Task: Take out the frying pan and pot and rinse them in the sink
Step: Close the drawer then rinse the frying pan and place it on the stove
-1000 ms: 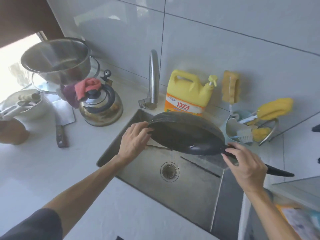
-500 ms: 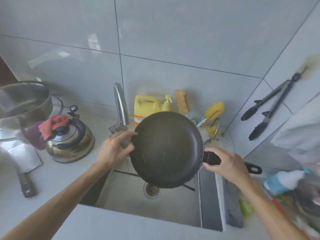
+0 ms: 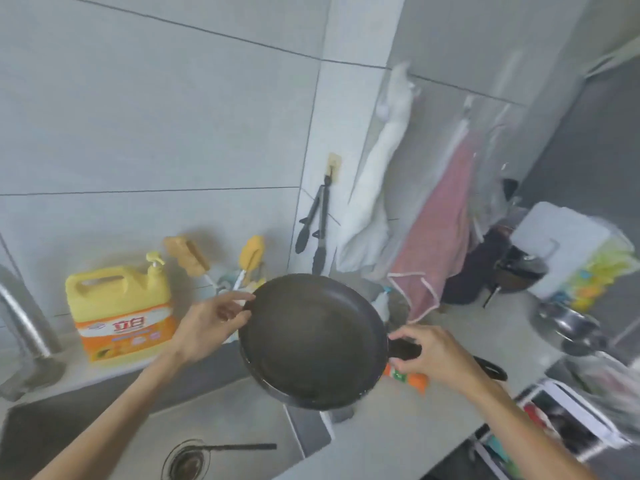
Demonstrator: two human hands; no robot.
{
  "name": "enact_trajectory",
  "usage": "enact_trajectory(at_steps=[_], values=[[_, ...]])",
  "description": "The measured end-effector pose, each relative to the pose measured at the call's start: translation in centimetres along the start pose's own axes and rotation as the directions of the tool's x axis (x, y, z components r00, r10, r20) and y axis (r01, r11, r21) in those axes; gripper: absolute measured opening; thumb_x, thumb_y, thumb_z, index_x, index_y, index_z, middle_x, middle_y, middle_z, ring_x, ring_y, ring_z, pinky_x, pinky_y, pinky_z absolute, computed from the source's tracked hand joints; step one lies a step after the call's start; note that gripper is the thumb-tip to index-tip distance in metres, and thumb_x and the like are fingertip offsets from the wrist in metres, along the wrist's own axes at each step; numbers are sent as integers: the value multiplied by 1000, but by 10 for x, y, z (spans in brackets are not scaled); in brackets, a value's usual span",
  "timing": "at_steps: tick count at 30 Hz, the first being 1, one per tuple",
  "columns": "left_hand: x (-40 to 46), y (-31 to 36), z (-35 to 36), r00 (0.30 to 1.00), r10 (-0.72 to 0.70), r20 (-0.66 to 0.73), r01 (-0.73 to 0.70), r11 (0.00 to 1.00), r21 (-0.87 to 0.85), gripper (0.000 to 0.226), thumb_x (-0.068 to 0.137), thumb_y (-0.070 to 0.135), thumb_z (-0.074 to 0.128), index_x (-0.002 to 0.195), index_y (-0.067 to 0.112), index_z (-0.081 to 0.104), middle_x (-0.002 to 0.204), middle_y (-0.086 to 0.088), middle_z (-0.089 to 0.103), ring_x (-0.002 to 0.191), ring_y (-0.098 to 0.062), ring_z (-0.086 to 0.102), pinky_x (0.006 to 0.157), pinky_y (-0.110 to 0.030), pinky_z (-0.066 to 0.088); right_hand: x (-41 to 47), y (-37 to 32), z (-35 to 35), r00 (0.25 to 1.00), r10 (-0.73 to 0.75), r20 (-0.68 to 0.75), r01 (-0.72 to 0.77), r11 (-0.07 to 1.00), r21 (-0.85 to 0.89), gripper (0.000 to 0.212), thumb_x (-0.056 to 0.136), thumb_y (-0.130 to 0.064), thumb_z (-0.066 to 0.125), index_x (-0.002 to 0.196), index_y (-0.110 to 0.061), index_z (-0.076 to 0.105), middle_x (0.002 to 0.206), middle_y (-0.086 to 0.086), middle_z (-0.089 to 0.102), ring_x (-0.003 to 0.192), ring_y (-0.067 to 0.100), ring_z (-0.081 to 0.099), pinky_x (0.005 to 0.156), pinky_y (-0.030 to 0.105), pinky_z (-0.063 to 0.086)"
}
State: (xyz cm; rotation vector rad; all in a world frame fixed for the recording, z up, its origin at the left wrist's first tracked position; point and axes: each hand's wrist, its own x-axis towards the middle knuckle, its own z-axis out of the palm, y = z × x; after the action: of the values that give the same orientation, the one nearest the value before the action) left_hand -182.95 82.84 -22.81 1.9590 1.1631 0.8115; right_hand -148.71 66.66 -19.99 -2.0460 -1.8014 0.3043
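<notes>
A black frying pan [image 3: 313, 341] hangs in the air above the right corner of the steel sink [image 3: 225, 420], its inside facing me. My right hand [image 3: 436, 355] grips the pan's black handle close to the bowl. My left hand [image 3: 211, 325] pinches the pan's left rim with thumb and fingers. The sink's drain [image 3: 188, 460] shows at the bottom. No pot can be made out for sure; a steel vessel [image 3: 568, 323] at the far right is blurred.
A yellow detergent jug [image 3: 121, 315] stands behind the sink, the tap [image 3: 20, 317] at the left edge. Sponge brushes [image 3: 252, 254] sit in a holder. Black tongs [image 3: 317, 223], a white cloth [image 3: 377, 188] and a pink cloth [image 3: 440, 237] hang on the wall. Cluttered shelves lie at right.
The view has swung right, away from the kettle and bowl. The pan, held by both hands, has moved from over the sink's middle toward its right corner.
</notes>
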Motion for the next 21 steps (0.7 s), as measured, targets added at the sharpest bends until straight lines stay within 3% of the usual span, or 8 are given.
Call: enact_trajectory(at_steps=[3,8,10,15,18,21], values=[[21,51,47,980,112,165,-105,993,-54,29,82,17,70,98,41,66,84,8,66,72,-5,61,68,-7,43,-47,46,-41,992,113,-57,-113,994,0,37,56,-53,70,91,-58,60,89,-38,66,91,-13,62,84,23,52],[41,152,151,879,282,384,-250,959,-132,34,79,4,69,100,31,69,81,6,69,66,-2,61,68,-7,46,-155,121,-105,939,283,-196,-295,955,-33,34,60,-55,69,87,-69,55,90,-45,59,86,-14,59,74,9,45],[41,197,205,820,344,458,-300,939,-169,34,77,-2,68,100,23,70,83,-1,72,63,-2,61,67,-9,47,-207,148,-129,899,365,-243,-384,922,-36,34,60,-55,69,91,-63,58,88,-44,60,83,-11,60,70,9,44],[0,319,358,659,479,580,-377,878,-296,36,77,-12,64,96,18,69,83,-2,61,63,9,57,66,-4,43,-357,218,-191,761,550,-342,-594,804,-30,36,65,-50,72,100,-45,65,91,-41,62,86,-11,62,78,16,48],[-45,390,449,541,533,651,-400,843,-358,33,78,-5,65,96,22,71,85,-2,62,69,0,59,68,-4,43,-454,255,-222,667,648,-368,-698,716,-5,38,68,-56,70,104,-46,66,93,-38,66,89,-15,61,82,15,48],[-99,455,539,412,587,697,-407,803,-436,36,79,-6,63,94,26,69,89,-3,68,78,-9,63,69,-7,45,-550,284,-241,518,749,-413,-801,594,73,35,67,-48,73,101,-45,67,92,-31,70,86,-12,63,80,16,49]])
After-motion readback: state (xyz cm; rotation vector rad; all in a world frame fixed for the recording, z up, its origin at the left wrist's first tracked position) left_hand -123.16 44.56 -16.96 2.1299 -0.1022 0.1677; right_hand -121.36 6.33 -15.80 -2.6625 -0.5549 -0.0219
